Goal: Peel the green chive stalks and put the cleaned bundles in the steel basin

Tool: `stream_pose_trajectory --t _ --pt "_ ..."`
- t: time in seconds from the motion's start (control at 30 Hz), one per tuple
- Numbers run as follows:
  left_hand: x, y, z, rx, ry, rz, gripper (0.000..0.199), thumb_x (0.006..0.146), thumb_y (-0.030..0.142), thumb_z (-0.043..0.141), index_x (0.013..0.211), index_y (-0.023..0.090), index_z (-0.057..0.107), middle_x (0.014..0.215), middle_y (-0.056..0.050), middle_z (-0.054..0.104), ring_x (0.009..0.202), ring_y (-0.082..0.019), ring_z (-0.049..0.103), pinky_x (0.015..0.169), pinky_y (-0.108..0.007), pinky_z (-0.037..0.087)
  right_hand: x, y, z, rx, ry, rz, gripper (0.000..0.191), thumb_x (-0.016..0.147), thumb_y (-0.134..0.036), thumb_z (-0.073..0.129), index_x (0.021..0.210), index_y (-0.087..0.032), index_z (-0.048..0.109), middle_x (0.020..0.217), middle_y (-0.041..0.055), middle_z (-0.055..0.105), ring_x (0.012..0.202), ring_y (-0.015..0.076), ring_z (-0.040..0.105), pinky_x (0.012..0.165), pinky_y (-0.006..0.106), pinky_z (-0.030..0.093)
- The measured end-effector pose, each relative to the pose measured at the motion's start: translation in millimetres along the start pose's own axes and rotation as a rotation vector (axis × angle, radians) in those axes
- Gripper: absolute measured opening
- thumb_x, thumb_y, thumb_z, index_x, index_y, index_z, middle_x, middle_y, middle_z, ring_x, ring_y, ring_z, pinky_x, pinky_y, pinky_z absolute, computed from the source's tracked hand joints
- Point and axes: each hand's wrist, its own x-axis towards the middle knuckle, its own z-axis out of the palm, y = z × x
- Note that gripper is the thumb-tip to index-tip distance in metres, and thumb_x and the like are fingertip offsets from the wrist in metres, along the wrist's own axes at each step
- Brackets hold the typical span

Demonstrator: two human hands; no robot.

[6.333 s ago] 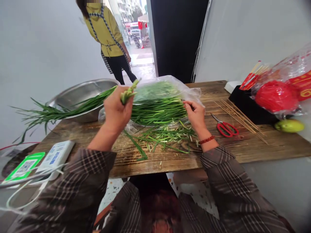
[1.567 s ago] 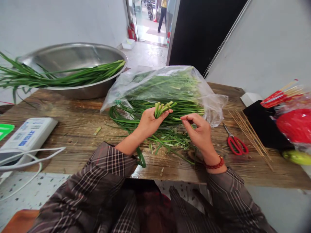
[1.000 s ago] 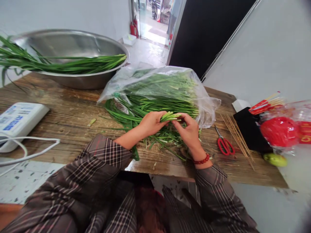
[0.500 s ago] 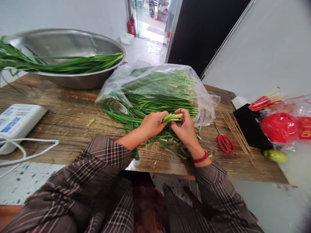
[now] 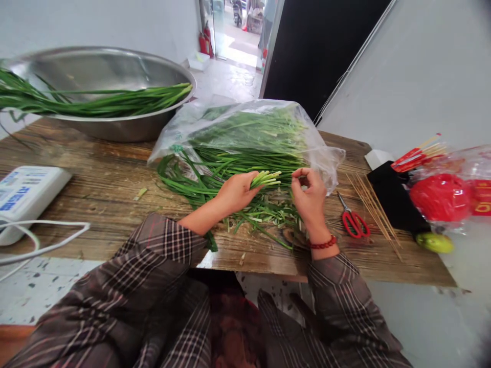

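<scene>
My left hand is wrapped round a small bunch of garlic chives, with the pale cut-looking ends pointing right and the green leaves trailing left. A short gap to the right of those ends, my right hand has thumb and forefinger pinched together; whatever is between the fingertips is too small to make out. Behind both hands, a large pile of chives lies partly inside a clear plastic bag. Below the hands, loose trimmings are scattered on the wooden table.
At the back left stands a large steel basin with chives across it. A white device with a cable is at the left. On the right lie red-handled scissors, thin sticks, a black box and a red plastic-wrapped bundle.
My right hand has moved right, off the pale ends of the bunch, with its fingertips pinched. My left hand keeps its hold, shifted slightly left in view.
</scene>
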Motion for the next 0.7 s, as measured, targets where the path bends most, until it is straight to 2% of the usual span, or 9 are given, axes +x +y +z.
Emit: stream_pose_trajectory --t 0.07,0.13,0.23,0.3,0.37,0.47,0.57,0.63,0.7 --pt "0.7 -3.3 -1.6 -0.017 0.022 -0.005 0.016 0.09 0.028 0.053 0.081 0.018 0.061 0.074 -0.001 0.065 0.069 -0.015 0.058 0.064 -0.024 0.041 3.3 -1.9 -5.5 0.027 0.005 -0.036 0.01 0.083 -0.018 0.052 0.082 -0.02 0.061 0.083 0.002 0.065 0.076 0.0148 0.06 0.071 0.031 0.049" --pt "0.9 -4.1 -2.8 -0.024 0.028 -0.012 0.015 0.089 0.028 0.054 0.081 0.017 0.062 0.073 -0.001 0.065 0.068 -0.015 0.058 0.064 -0.024 0.041 3.8 -5.8 -8.1 0.029 -0.055 -0.133 0.012 0.086 -0.021 0.054 0.081 -0.021 0.065 0.086 0.0024 0.067 0.084 0.0167 0.062 0.08 0.035 0.049" --pt "0.6 -2.5 -3.5 -0.051 0.023 -0.009 0.014 0.087 0.027 0.056 0.08 0.017 0.063 0.073 -0.001 0.065 0.069 -0.014 0.057 0.064 -0.024 0.04 1.4 -9.5 -6.6 -0.077 -0.142 -0.289 0.01 0.086 -0.027 0.061 0.09 -0.023 0.069 0.099 0.0041 0.069 0.099 0.0206 0.062 0.091 0.04 0.046" --pt "0.4 -1.4 -3.6 -0.084 0.021 0.0 0.015 0.087 0.026 0.056 0.08 0.016 0.064 0.073 0.0 0.066 0.069 -0.014 0.057 0.063 -0.023 0.039 -0.7 -8.8 -3.9 -0.158 -0.193 -0.335 0.016 0.084 -0.03 0.065 0.099 -0.024 0.069 0.104 0.0051 0.069 0.102 0.0224 0.06 0.092 0.042 0.045" --pt "0.5 -0.9 -3.6 -0.105 0.014 0.01 0.015 0.087 0.026 0.055 0.079 0.016 0.063 0.072 0.0 0.065 0.068 -0.013 0.056 0.062 -0.023 0.038 -2.5 -6.6 -1.7 -0.212 -0.241 -0.352 0.017 0.084 -0.032 0.066 0.099 -0.024 0.069 0.101 0.0049 0.07 0.099 0.0226 0.06 0.09 0.041 0.044" --pt "0.1 0.3 -3.6 -0.105 0.001 0.028 0.014 0.086 0.027 0.055 0.079 0.017 0.063 0.072 0.0 0.064 0.066 -0.013 0.055 0.062 -0.023 0.038 -3.9 -4.3 0.3 -0.207 -0.258 -0.354 0.011 0.087 -0.032 0.063 0.091 -0.025 0.07 0.093 0.0034 0.071 0.092 0.0211 0.061 0.085 0.039 0.043" --pt "-2.0 4.0 -4.2 -0.049 -0.004 0.03 0.016 0.086 0.029 0.055 0.076 0.018 0.06 0.069 0.0 0.062 0.063 -0.013 0.052 0.06 -0.023 0.036 -5.5 -4.7 3.5 -0.075 -0.222 -0.322 0.011 0.089 -0.029 0.06 0.084 -0.024 0.069 0.087 0.0025 0.071 0.086 0.0185 0.061 0.081 0.036 0.045" --pt "-4.2 7.2 -5.2 0.007 -0.015 0.04 0.016 0.086 0.029 0.055 0.075 0.018 0.059 0.068 0.0 0.061 0.063 -0.013 0.053 0.059 -0.023 0.034 -6.9 -4.9 6.5 0.013 -0.206 -0.245 0.015 0.089 -0.029 0.058 0.078 -0.022 0.067 0.081 0.0022 0.069 0.081 0.0171 0.06 0.077 0.033 0.045" --pt "-5.9 9.1 -6.6 0.05 -0.028 0.058 0.011 0.085 0.026 0.055 0.079 0.02 0.06 0.071 0.0 0.063 0.065 -0.014 0.055 0.06 -0.024 0.035 -7.4 -3.5 8.5 0.085 -0.193 -0.092 0.02 0.089 -0.032 0.057 0.075 -0.021 0.065 0.076 0.0012 0.066 0.076 0.0156 0.058 0.072 0.031 0.044"
